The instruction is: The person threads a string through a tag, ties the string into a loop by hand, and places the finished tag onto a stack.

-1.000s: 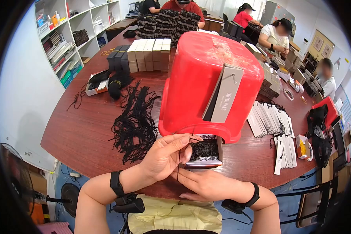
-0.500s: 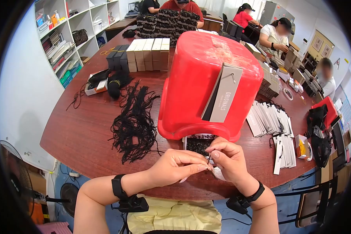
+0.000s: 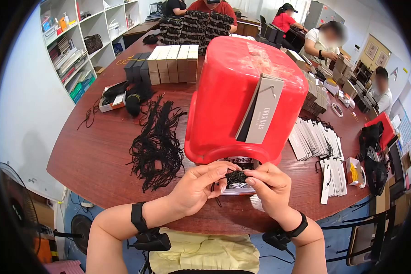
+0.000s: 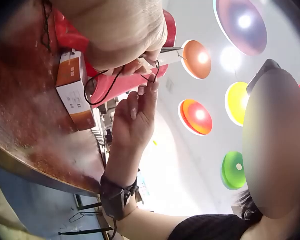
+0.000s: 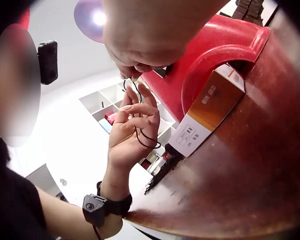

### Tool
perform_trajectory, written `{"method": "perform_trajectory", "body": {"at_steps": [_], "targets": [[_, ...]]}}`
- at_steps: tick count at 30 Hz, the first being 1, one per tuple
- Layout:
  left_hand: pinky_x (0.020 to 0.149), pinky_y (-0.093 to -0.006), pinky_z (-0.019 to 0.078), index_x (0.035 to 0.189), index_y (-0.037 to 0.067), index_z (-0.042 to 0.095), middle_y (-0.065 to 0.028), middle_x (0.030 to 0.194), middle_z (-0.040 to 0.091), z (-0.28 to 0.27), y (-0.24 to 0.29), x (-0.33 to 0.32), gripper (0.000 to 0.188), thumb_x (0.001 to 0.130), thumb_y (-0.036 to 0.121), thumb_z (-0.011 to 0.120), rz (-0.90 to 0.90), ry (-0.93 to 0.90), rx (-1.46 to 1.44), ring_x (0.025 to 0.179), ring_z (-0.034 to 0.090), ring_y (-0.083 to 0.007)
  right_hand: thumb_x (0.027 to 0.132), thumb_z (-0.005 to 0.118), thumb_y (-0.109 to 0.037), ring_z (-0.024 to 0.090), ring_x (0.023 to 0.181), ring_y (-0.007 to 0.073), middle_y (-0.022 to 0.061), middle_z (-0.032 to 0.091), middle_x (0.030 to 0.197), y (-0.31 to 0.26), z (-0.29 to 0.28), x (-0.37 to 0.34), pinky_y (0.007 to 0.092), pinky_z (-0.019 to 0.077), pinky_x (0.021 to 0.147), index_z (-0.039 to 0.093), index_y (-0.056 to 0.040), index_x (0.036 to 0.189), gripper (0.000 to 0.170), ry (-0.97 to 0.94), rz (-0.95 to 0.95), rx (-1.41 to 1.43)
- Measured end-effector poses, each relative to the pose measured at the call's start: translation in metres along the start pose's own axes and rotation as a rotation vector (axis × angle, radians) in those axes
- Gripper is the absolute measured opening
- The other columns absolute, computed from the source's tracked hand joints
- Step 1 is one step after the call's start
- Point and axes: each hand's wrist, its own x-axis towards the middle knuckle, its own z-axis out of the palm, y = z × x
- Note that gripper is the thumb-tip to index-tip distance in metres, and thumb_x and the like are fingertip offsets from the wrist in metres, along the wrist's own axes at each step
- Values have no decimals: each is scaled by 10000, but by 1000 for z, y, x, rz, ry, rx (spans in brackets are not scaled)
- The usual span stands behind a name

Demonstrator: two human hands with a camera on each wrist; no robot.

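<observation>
A thin black cord (image 5: 150, 137) runs between both hands and loops down from the left one. My left hand (image 3: 197, 187) pinches it between thumb and fingertips, the other fingers curled beneath. My right hand (image 3: 271, 186) pinches the cord close by, thumb against index finger, as the left wrist view also shows. Both hands are over the table's near edge, in front of a small box (image 4: 72, 95) holding black pieces. Behind that box stands an upturned red bin (image 3: 242, 96) with a grey tag (image 3: 265, 112) marked ORIGINALS on its side.
A pile of black cords (image 3: 157, 146) lies left of the bin. Grey tags (image 3: 313, 139) with black strings are spread at the right, near a small box with yellow contents (image 3: 354, 173). Stacked cards (image 3: 173, 64) stand farther back. Several people sit around the room.
The right hand, low beside the left one second ago, has risen to pinch the cord. From half a second ago, the left hand has lifted slightly and turned, and a cord loop now hangs below it.
</observation>
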Motion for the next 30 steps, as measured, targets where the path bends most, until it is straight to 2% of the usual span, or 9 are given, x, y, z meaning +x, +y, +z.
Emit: {"method": "perform_trajectory", "body": {"at_steps": [7, 9, 14, 19, 27, 30], "targets": [[460, -172, 295, 1004, -7, 524, -29, 772, 523, -6, -1, 0, 266, 854, 195, 442, 12, -74, -70, 615, 444, -73, 707, 613, 13, 481, 564, 69, 35, 540, 693, 2, 2, 0, 186, 379, 482, 632, -9, 870, 165, -11, 55, -14], [467, -165, 270, 1014, 33, 536, 25, 627, 443, -1, 0, 0, 242, 860, 198, 448, 20, -28, 5, 574, 407, -40, 707, 613, 13, 482, 558, 69, 35, 541, 696, 1, 3, 0, 186, 381, 479, 632, -10, 870, 165, -12, 35, -23], [449, -165, 268, 998, 27, 545, 19, 624, 442, -1, -4, 0, 235, 860, 193, 451, 26, -18, 34, 561, 403, -40, 712, 609, 11, 491, 558, 67, 34, 539, 697, -2, 2, -2, 176, 387, 466, 632, -18, 876, 168, 16, 108, 41], [443, -167, 285, 974, 17, 558, 11, 630, 440, 1, -3, 0, 222, 862, 173, 447, 56, -11, 87, 554, 399, -40, 715, 606, 9, 487, 556, 63, 32, 538, 697, -3, 1, -3, 176, 384, 468, 632, -25, 885, 175, 27, 76, 17], [460, -159, 309, 942, -16, 576, -31, 890, 488, 0, -6, 0, 191, 842, 113, 479, 99, 9, 113, 575, 426, -45, 719, 597, 17, 479, 556, 59, 28, 540, 699, -4, 1, -3, 175, 368, 477, 630, -30, 896, 186, 36, 86, 34], [468, -161, 321, 919, -13, 589, -28, 863, 497, 2, -6, -1, 175, 834, 105, 491, 101, 31, 136, 576, 433, -50, 721, 589, 24, 475, 561, 59, 31, 543, 704, -2, 1, -4, 174, 367, 483, 630, -18, 873, 164, 44, 56, 40]]}}
